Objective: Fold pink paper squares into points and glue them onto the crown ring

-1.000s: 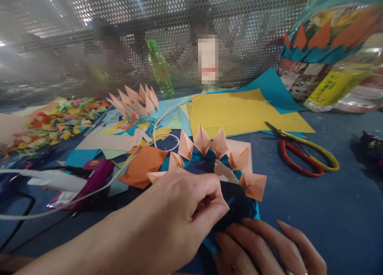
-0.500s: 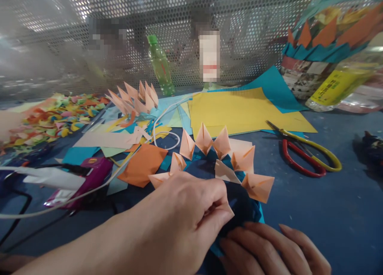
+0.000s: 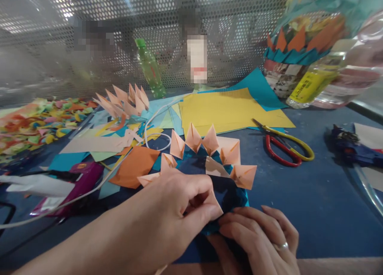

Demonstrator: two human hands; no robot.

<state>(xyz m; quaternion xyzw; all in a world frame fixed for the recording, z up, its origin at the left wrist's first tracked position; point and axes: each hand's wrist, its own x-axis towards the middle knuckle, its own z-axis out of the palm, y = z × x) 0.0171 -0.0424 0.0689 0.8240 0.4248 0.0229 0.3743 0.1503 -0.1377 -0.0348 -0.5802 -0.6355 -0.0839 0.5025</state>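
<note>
A paper craft piece [image 3: 206, 163] lies in front of me: a dark blue and teal disc ringed with peach folded paper points. My left hand [image 3: 182, 211] reaches across it from the left, fingers pinched on a peach folded point at the disc's near edge. My right hand [image 3: 260, 237], with a ring on one finger, rests at the disc's near right edge, its fingers curled down and pressing on the teal paper.
Red and yellow scissors [image 3: 284, 147] lie right of the craft. Yellow sheets [image 3: 227, 109] and teal paper sit behind. A purple glue gun [image 3: 72, 181] with white cord is at left, another peach cluster [image 3: 125, 101], scraps [image 3: 38, 119], a green bottle [image 3: 149, 67], a mesh wall behind.
My right hand has slid up and curled its fingers onto the disc's edge. The view shifted right and down, and a dark blue tool at the far right came into sight.
</note>
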